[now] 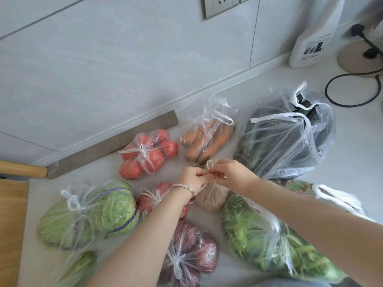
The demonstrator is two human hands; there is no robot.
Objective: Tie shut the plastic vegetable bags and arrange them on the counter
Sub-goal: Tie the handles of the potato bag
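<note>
On the pale table (352, 160), between carrots (207, 139) and greens (259, 235), a thin, crinkled clear bag (211, 198) of lumpy brown produce points its neck toward the wall (103, 59), its twisted handles (209, 163) pinched by curled fingers of left hand (191, 179) and right hand (234, 172).

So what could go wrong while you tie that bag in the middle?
1. The left hand and right hand pinch the thin handles of the brown bag; a hard tug might tear them.
2. The left forearm lies over a tomato bag; leaning down could squash it.
3. The dark bag looks untied, so a knock might spill it.
</note>
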